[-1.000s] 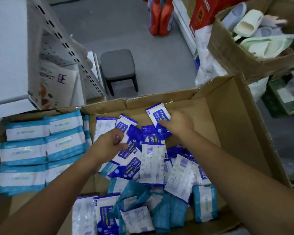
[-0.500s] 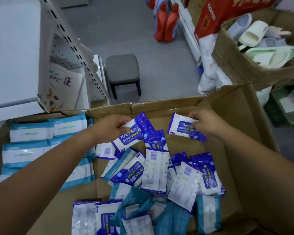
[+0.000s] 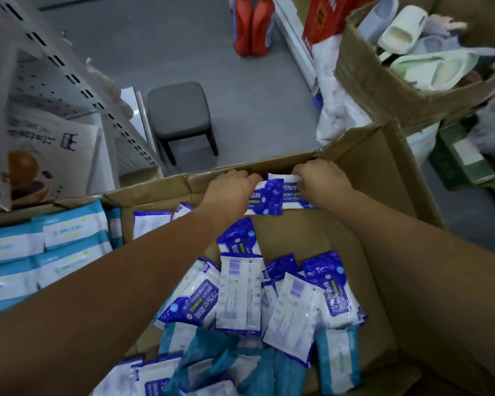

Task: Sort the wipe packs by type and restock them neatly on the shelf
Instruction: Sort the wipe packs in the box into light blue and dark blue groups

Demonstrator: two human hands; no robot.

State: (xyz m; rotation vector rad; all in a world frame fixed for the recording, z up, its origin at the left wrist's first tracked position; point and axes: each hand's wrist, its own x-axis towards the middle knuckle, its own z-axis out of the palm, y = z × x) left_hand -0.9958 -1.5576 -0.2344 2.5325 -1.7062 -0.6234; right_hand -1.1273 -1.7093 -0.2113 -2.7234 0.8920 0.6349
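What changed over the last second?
The left hand and right hand carried their dark-blue packs forward to the box's far wall, bringing them side by side. Loose pile and light-blue stack unchanged.

- My head camera, wide-angle, looks forward and steeply down — close over the cardboard box (image 3: pixel 312 232).
- My left hand (image 3: pixel 229 190) and right hand (image 3: pixel 320 181) sit mid-frame.

dim, flat indoor light, soft shadows, slight motion blur, wide-angle bending at edges
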